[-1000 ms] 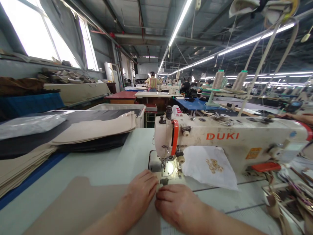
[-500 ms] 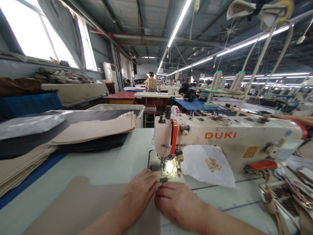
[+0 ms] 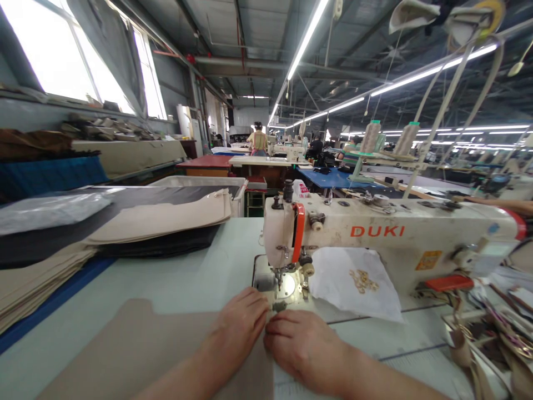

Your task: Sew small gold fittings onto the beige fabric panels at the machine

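A flat taupe panel of fabric or leather lies on the pale table just in front of the sewing machine. My left hand rests on its far right corner, fingers bent and pressed together at the edge. Right beside it, my right hand is closed with fingertips on the same edge. Both sets of fingertips nearly meet, hiding the pinched part of the panel. Just beyond them is the presser foot over the lit metal plate. Whether the panel's edge lies under the foot cannot be seen.
Stacked beige panels and black sheets lie to the left. Small gold-coloured metal pieces sit on a white cloth by the machine arm. A tray at right holds straps with metal rings. Thread cones stand behind.
The view has shifted very slightly. Both hands and the taupe panel stay in practically the same place at the machine.
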{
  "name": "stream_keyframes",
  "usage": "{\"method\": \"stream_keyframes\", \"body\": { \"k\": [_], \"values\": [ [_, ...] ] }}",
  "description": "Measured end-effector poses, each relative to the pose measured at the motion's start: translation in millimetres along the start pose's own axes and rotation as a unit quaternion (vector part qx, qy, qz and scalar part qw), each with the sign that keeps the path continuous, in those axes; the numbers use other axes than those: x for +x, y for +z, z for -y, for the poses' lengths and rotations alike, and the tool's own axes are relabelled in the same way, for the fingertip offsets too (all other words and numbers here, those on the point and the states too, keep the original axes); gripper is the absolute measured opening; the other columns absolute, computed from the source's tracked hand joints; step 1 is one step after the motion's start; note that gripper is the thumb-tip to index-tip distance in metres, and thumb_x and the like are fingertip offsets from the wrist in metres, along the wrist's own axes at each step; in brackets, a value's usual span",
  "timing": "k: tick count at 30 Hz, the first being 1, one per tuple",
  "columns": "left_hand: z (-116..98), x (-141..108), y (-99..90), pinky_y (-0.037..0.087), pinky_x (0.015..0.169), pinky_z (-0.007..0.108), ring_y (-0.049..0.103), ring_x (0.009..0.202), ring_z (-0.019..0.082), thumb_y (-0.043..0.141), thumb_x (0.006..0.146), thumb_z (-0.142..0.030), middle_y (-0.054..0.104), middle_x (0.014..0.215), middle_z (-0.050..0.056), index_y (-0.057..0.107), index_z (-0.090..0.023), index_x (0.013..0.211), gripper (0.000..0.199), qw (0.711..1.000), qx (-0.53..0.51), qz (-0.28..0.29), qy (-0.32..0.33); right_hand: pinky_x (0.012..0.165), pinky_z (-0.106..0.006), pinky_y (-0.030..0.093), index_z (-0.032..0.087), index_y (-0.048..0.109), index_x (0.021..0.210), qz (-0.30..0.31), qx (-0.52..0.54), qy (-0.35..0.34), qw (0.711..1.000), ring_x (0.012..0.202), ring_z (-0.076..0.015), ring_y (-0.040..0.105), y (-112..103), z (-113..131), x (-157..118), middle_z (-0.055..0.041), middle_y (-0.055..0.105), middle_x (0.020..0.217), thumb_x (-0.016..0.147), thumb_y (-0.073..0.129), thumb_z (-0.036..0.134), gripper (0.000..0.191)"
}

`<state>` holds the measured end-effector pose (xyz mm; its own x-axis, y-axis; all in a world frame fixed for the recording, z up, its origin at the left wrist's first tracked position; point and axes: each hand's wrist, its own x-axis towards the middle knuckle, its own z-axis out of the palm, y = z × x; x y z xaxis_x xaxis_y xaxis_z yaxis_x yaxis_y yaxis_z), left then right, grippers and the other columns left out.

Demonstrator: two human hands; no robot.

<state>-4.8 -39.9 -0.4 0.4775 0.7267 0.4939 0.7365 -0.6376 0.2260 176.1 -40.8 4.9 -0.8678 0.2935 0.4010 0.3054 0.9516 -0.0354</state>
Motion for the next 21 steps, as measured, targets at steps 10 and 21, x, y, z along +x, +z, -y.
{"method": "stream_keyframes", "body": {
  "k": [10, 21],
  "values": [
    [-1.8, -0.3, -3.3, 0.047, 0.070, 0.027, 0.056, 0.076, 0.017, 0.047, 0.085, -0.010, 0.063, 0.076, 0.001, 0.057, -0.019, 0.073, 0.017, 1.000, -0.017, 0.012, -0.006, 0.084, -0.028, 0.045, 0.016, 0.058, 0.089, -0.011, -0.033, 0.058, 0.998, 0.090, -0.0173, 0.055, -1.4, 0.9, 2.1, -0.0075, 0.063, 0.088, 0.089, 0.046, 0.016, 0.011],
    [-4.0, -2.8, -9.3, 0.049, 0.073, 0.027, 0.058, 0.077, 0.016, 0.047, 0.084, -0.010, 0.065, 0.080, 0.001, 0.062, -0.019, 0.079, 0.018, 0.999, -0.042, 0.008, -0.010, 0.081, -0.027, 0.045, 0.016, 0.057, 0.083, 0.004, -0.073, 0.081, 0.994, 0.083, -0.0164, 0.052, 5.9, -1.3, 6.2, -0.0043, 0.061, 0.086, 0.088, 0.053, 0.018, 0.008]
  ]
}}
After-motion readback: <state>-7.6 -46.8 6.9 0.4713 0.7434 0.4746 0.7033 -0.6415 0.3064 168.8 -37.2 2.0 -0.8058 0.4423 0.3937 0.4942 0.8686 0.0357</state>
